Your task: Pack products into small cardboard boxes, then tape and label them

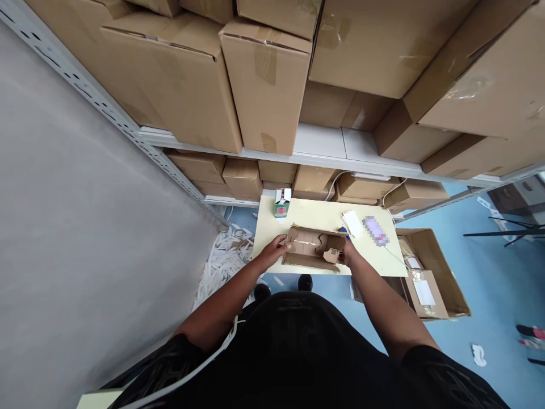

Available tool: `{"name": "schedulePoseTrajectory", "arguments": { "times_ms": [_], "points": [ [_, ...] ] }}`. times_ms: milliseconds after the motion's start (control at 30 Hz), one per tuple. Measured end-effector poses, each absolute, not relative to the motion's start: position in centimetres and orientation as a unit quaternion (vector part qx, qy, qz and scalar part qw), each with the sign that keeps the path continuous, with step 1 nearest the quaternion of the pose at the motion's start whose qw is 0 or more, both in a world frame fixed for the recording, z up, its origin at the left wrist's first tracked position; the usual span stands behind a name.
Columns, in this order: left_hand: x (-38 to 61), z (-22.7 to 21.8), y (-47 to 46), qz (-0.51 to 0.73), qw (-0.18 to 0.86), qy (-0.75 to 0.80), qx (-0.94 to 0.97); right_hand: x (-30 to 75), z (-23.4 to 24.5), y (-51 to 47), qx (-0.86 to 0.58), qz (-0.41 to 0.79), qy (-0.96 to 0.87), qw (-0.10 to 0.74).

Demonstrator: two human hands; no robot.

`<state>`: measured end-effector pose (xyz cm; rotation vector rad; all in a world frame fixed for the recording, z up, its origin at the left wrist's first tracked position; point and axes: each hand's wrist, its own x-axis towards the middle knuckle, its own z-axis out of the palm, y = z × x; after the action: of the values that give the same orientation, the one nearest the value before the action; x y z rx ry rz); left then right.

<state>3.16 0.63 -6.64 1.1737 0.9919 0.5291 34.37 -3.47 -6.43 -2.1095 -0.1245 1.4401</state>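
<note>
A flat, partly folded brown cardboard box (pixel 313 247) lies on the pale yellow table (pixel 323 218), near its front edge. My left hand (pixel 276 250) grips the box's left end with the fingers curled over the edge. My right hand (pixel 347 253) holds the right end, fingers closed on a small folded flap. A small green and white carton (pixel 281 203) with its top flaps open stands at the table's far left corner. White paper slips (pixel 352 223) and a blurred pinkish object (pixel 376 230) lie at the far right of the table.
Metal shelving (pixel 323 145) stacked with large cardboard boxes rises behind the table. An open cardboard box (pixel 430 275) with packets sits on the blue floor to the right. Shredded white paper strips (pixel 223 258) are heaped on the floor at the left, beside a grey wall.
</note>
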Motion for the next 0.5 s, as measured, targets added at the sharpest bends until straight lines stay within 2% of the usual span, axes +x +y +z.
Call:
{"name": "schedulePoseTrajectory", "arguments": {
  "times_ms": [200,367,500],
  "points": [
    [4.2,-7.3,0.4,0.175,0.625,0.586,0.484,33.8,-5.6,-5.7,-0.748,0.538,-0.169,0.350],
    [5.6,-6.8,-0.9,0.163,0.509,0.621,0.573,34.8,-5.7,-7.1,-0.720,0.540,-0.334,0.279],
    [7.0,-6.9,-2.8,0.227,0.508,0.615,0.559,37.2,-5.3,-5.5,-0.685,0.589,-0.345,0.254]
  ]
}}
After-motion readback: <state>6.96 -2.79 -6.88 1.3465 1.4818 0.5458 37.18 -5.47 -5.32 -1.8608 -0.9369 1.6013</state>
